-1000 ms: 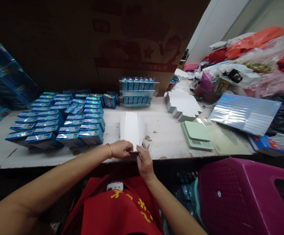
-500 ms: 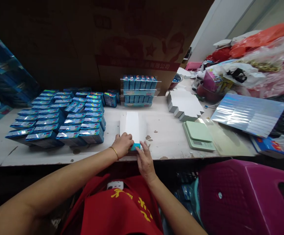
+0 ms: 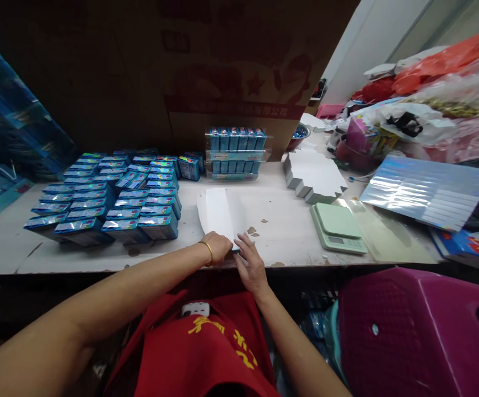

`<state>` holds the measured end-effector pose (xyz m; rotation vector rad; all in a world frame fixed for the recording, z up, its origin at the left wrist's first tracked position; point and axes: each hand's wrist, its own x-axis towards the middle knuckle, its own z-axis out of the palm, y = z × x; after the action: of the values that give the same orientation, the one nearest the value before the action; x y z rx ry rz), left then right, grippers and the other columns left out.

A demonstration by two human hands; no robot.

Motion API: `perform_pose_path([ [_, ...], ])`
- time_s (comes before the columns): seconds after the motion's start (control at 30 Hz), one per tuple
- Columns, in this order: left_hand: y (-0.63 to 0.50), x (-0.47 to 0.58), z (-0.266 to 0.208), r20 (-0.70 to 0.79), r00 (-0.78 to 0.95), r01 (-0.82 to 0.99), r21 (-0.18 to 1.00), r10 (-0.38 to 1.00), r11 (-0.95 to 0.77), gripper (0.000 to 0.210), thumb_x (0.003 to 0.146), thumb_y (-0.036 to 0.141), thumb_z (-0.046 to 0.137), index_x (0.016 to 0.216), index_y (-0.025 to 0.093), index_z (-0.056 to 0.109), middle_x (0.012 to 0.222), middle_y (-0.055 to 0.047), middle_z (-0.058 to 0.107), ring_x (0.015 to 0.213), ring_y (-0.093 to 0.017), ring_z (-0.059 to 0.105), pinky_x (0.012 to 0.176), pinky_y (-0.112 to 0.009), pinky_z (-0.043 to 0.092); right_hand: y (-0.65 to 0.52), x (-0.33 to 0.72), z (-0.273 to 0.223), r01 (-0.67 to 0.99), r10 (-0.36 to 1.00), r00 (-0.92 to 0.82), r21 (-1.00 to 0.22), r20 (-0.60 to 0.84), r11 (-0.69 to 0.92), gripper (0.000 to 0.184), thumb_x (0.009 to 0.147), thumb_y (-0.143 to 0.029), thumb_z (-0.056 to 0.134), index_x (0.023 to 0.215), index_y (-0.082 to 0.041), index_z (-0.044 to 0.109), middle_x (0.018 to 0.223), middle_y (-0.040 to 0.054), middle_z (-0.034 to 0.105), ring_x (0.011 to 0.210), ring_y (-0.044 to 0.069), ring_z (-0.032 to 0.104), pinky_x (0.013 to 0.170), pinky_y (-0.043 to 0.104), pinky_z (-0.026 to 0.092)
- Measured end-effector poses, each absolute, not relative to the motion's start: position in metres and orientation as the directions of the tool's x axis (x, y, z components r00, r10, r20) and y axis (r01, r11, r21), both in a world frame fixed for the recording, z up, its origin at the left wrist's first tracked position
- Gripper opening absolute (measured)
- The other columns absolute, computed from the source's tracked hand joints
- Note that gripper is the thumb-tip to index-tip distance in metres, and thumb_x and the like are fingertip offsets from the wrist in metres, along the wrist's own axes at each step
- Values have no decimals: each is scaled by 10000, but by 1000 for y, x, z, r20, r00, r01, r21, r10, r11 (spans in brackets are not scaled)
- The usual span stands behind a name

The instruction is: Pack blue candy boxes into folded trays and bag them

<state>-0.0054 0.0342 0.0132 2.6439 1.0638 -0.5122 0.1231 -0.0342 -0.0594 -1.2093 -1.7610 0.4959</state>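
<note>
A partly folded white cardboard tray (image 3: 219,209) lies on the table in front of me, its side panels rising a little. My left hand (image 3: 219,247) is closed on its near end, fingers curled over the card and pressing down. At the near right corner, my right hand (image 3: 251,264) touches the card's edge with fingers stretched out and apart. A thin strip of blue shows between the hands; my left fingers cover most of that end. Behind the tray stands a clear-fronted display (image 3: 236,155) with two rows of small blue boxes.
Rows of small blue boxes (image 3: 125,201) stand on the left. To the right are a stack of flat white card blanks (image 3: 316,173), a green scale (image 3: 339,227) and a shiny sheet (image 3: 427,190). A purple stool (image 3: 408,331) is below the table edge. A large carton (image 3: 140,71) stands behind.
My left hand has rolled forward over the tray's near end, and the blue flap there is now mostly covered. The tray's far end has tilted slightly left. My right hand has shifted slightly right.
</note>
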Motion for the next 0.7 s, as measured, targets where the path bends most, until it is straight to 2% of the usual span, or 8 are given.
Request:
perform_pose_path([
  [0.1,41,-3,14,-473,661,702,115,583,-703,176,669,168,554,824,189,634,843,-96,665,781,-234,614,671,-321,422,-35,130,-56,379,910,-29,-838,414,393,363,813,-154,439,1169,-218,468,1270,85,426,1188,191,381,824,321,494],
  [0.2,43,-4,12,-529,648,706,145,548,-694,161,652,196,574,788,232,653,822,-59,675,757,-209,610,697,-320,419,-35,138,-50,300,913,51,-878,404,372,311,805,-175,465,1112,-200,508,1199,95,488,1110,182,459,773,300,512],
  [0.33,38,-8,8,-579,622,725,172,527,-667,132,640,328,605,727,251,669,771,-39,681,742,-204,601,733,-338,409,-26,150,-35,389,888,105,-840,448,378,223,809,-186,464,1003,-196,572,1102,81,560,1045,185,506,830,356,474],
  [0.43,31,-16,9,-569,624,737,203,535,-645,181,646,359,604,770,246,673,801,-48,684,774,-226,600,759,-361,403,-12,156,-17,513,848,61,-745,527,426,199,815,-183,450,948,-205,596,1025,57,602,994,176,532,893,379,418],
  [0.53,27,-31,16,-515,660,731,272,547,-626,231,698,293,569,909,243,647,921,-36,671,867,-200,591,790,-302,407,-2,151,4,613,837,-52,-644,545,458,204,823,-187,434,939,-204,600,987,45,616,956,167,541,864,335,422],
  [0.6,31,-44,22,-436,661,748,314,611,-585,281,783,252,461,1029,220,594,1037,-36,634,951,-159,565,821,-248,401,-2,138,15,699,853,-186,-545,487,463,207,827,-202,429,949,-198,597,951,48,624,906,170,549,814,314,430],
  [0.7,46,-62,27,-153,559,797,369,815,-477,319,832,226,363,1089,171,542,1135,-49,574,1046,-133,508,909,-241,363,-13,106,19,793,843,-469,-294,265,534,167,808,-232,475,912,-179,594,865,71,627,839,201,545,744,333,415],
])
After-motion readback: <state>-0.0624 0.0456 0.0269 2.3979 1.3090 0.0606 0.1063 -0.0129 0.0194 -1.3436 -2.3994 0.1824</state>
